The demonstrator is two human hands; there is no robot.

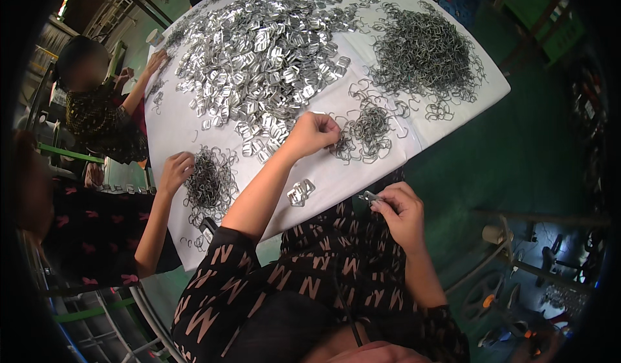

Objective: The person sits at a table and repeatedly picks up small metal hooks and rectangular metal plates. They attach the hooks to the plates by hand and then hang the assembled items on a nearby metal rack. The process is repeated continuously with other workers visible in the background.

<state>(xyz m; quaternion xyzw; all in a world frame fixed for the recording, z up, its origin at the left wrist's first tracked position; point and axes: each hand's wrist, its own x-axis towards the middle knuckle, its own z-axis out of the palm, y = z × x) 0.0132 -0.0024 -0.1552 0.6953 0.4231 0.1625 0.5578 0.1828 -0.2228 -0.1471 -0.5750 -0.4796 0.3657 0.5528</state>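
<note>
My left hand reaches over the white table with its fingers pinched together. It is at the left edge of a small pile of bent wire hooks; whatever lies between the fingertips is hidden. Just off the table's near edge, my right hand grips a small silver metal buckle between thumb and fingers. A little cluster of flat silver buckles lies on the table between my left forearm and the near edge. Beyond my left hand spreads a large heap of shiny flat buckles.
A bigger mound of wire hooks lies at the far right of the white table. At left, a co-worker's hand touches another hook pile. Other people work around the far and left edges. A white cup stands at the far left.
</note>
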